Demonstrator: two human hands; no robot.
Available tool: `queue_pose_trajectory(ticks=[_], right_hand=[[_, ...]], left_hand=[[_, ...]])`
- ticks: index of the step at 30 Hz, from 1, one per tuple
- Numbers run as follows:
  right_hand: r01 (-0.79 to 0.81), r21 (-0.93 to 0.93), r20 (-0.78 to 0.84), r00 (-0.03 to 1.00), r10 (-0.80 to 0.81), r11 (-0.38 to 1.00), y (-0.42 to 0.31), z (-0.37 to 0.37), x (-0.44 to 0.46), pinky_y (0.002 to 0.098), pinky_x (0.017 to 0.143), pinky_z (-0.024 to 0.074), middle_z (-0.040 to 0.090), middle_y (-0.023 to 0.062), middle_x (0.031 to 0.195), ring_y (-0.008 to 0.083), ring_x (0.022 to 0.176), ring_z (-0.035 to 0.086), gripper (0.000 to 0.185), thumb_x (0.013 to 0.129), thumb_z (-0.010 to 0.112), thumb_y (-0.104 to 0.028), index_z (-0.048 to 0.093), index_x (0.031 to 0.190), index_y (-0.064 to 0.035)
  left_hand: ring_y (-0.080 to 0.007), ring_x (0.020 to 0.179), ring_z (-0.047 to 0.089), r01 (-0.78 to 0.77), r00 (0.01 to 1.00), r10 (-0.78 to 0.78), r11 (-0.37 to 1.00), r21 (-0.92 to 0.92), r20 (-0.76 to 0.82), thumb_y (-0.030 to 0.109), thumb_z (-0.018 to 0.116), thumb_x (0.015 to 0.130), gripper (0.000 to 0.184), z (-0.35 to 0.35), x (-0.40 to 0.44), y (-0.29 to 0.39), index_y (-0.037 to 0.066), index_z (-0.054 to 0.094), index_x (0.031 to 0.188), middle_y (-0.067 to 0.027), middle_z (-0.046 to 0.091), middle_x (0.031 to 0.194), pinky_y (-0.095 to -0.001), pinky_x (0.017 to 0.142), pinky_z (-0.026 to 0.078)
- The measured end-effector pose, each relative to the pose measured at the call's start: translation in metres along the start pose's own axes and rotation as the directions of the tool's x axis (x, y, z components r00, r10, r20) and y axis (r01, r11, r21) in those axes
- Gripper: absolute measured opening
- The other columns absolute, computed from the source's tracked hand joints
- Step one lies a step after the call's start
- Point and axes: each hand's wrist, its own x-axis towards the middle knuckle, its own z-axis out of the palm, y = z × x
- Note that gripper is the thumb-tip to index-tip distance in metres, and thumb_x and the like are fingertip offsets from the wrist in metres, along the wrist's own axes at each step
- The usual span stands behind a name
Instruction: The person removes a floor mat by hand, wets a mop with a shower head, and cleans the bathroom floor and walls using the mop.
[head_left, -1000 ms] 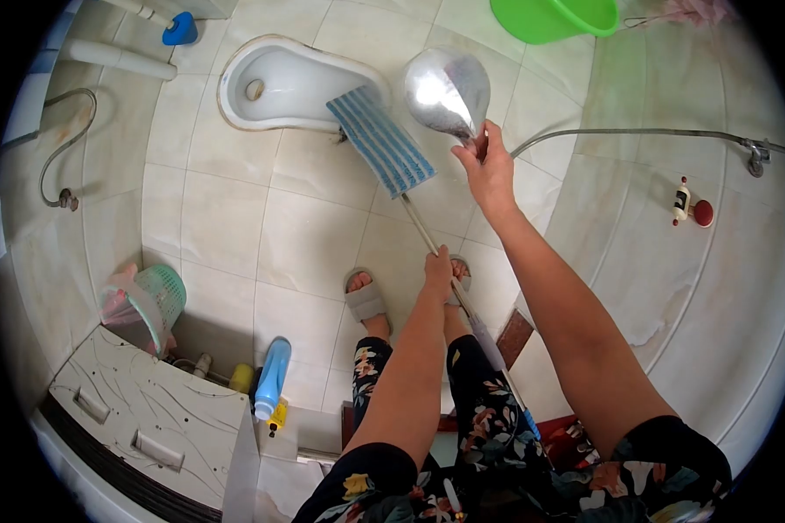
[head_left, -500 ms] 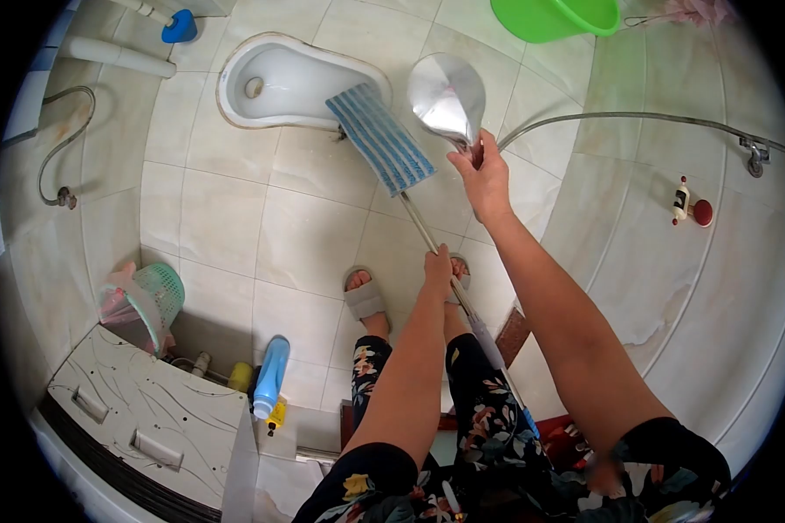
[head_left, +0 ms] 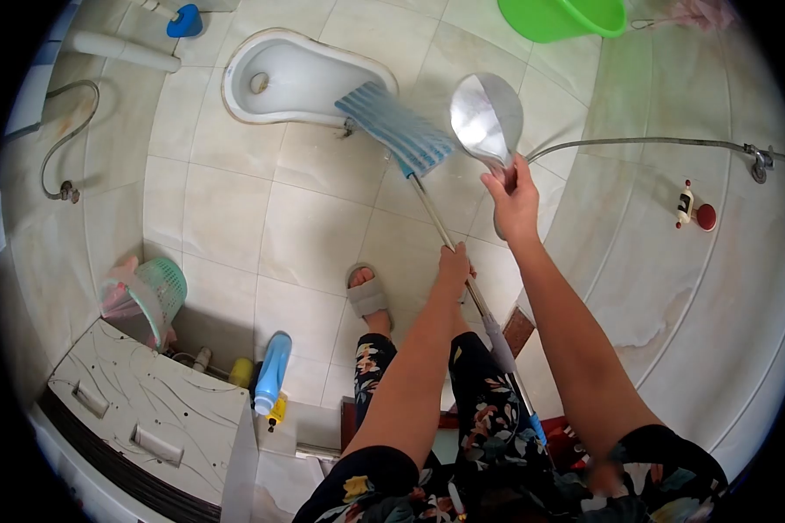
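My left hand point(head_left: 455, 264) is closed around the metal pole of a flat mop point(head_left: 392, 129). The mop's blue striped pad is raised, face up, over the tiles and the right end of the squat toilet point(head_left: 296, 78). My right hand point(head_left: 516, 205) grips the handle of a silver shower head point(head_left: 487, 113), just right of the pad. A metal hose point(head_left: 637, 141) runs from behind the right hand to a fitting on the right wall. No water can be made out between shower head and pad.
A green basin point(head_left: 563, 19) is at the top right. A mint basket point(head_left: 161, 292) stands at the left, above a patterned cabinet point(head_left: 148, 410). A blue bottle point(head_left: 273, 370) stands beside a yellow one point(head_left: 276, 410). A bottle point(head_left: 685, 205) is on the right wall.
Both hands have shifted right. The mop pad has swung to the right and tilted, and the shower head has moved right and down in view.
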Motion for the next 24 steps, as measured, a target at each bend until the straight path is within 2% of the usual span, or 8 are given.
queue_pose_trajectory(ticks=[2,7,9,11,13,15,21,24], right_hand=[[0.059,0.003,-0.022,0.998,-0.059,0.998,0.008,-0.012,-0.009,0.0212,0.066,0.0421,0.051,-0.0008,0.076,0.0076,0.07,0.047,0.049,0.079,0.069,-0.006,0.048,0.123,-0.0023],[-0.005,-0.034,0.022,1.0,0.006,0.999,0.015,-0.041,-0.036,0.0201,0.071,0.0418,0.053,-0.0002,0.085,0.0067,0.075,0.047,0.051,0.08,0.067,-0.004,0.046,0.126,-0.0017],[-0.024,0.019,0.04,0.999,0.023,1.0,0.015,-0.047,-0.046,0.0199,0.072,0.0417,0.053,-0.0006,0.087,0.0065,0.076,0.048,0.051,0.08,0.067,-0.003,0.046,0.127,-0.0021],[-0.017,0.04,0.024,1.0,0.016,0.999,0.019,-0.049,-0.053,0.0196,0.072,0.0416,0.053,-0.0009,0.086,0.0062,0.076,0.048,0.051,0.08,0.067,-0.003,0.046,0.127,-0.0023],[-0.005,0.062,0.011,1.0,0.005,0.998,0.014,-0.05,-0.059,0.0192,0.071,0.0415,0.053,-0.0012,0.085,0.0059,0.076,0.048,0.051,0.08,0.066,-0.002,0.046,0.127,-0.0024],[-0.072,-0.006,0.028,0.997,0.073,0.997,0.006,-0.053,-0.068,0.0201,0.075,0.0415,0.054,-0.0011,0.09,0.0057,0.079,0.049,0.048,0.08,0.064,0.0,0.046,0.125,-0.0003],[-0.062,-0.048,0.039,0.997,0.064,0.997,0.014,-0.05,-0.094,0.0175,0.07,0.0404,0.049,-0.0035,0.081,0.0035,0.073,0.045,0.049,0.078,0.065,0.005,0.047,0.124,-0.0012],[-0.066,-0.031,0.052,0.996,0.068,0.997,0.018,-0.039,-0.105,0.0172,0.067,0.0399,0.045,-0.004,0.077,0.0034,0.07,0.043,0.049,0.077,0.067,0.005,0.048,0.122,-0.0003]], left_hand=[[-0.0175,0.044,0.044,0.017,1.0,-0.016,0.999,0.041,-0.007,0.024,0.045,0.093,0.024,0.006,-0.007,0.004,0.003,0.033,0.093,-0.0072,0.041,0.058,-0.0347,0.041,0.044],[-0.0175,0.044,0.044,0.009,1.0,-0.008,0.998,0.062,-0.011,0.024,0.046,0.093,0.024,-0.006,0.006,0.0,0.003,0.034,0.092,-0.007,0.042,0.058,-0.0351,0.041,0.044],[-0.0174,0.045,0.045,0.024,1.0,-0.024,0.998,0.065,0.003,0.025,0.046,0.093,0.025,-0.009,0.006,0.003,0.003,0.034,0.092,-0.007,0.042,0.059,-0.0348,0.04,0.043],[-0.018,0.043,0.044,0.038,0.999,-0.039,0.998,-0.042,-0.01,0.025,0.044,0.092,0.024,-0.011,0.003,0.01,0.003,0.034,0.09,-0.0079,0.043,0.056,-0.0362,0.039,0.042],[-0.0179,0.043,0.044,0.05,0.999,-0.05,0.998,-0.043,-0.016,0.025,0.044,0.092,0.024,-0.016,0.007,0.011,0.004,0.034,0.089,-0.0077,0.042,0.055,-0.0368,0.04,0.042],[-0.0178,0.043,0.044,0.061,0.998,-0.062,0.997,-0.046,-0.021,0.025,0.044,0.092,0.024,-0.017,0.009,0.009,0.004,0.034,0.088,-0.0075,0.042,0.055,-0.0374,0.04,0.042],[-0.0176,0.042,0.043,0.024,0.998,-0.024,1.0,-0.001,-0.051,0.026,0.044,0.092,0.026,-0.017,0.01,0.004,0.002,0.036,0.084,-0.0083,0.043,0.055,-0.0343,0.036,0.04],[-0.0179,0.044,0.042,0.055,0.997,-0.054,0.998,0.02,-0.059,0.024,0.045,0.092,0.024,-0.016,0.008,0.006,0.006,0.037,0.079,-0.006,0.04,0.059,-0.035,0.04,0.041]])
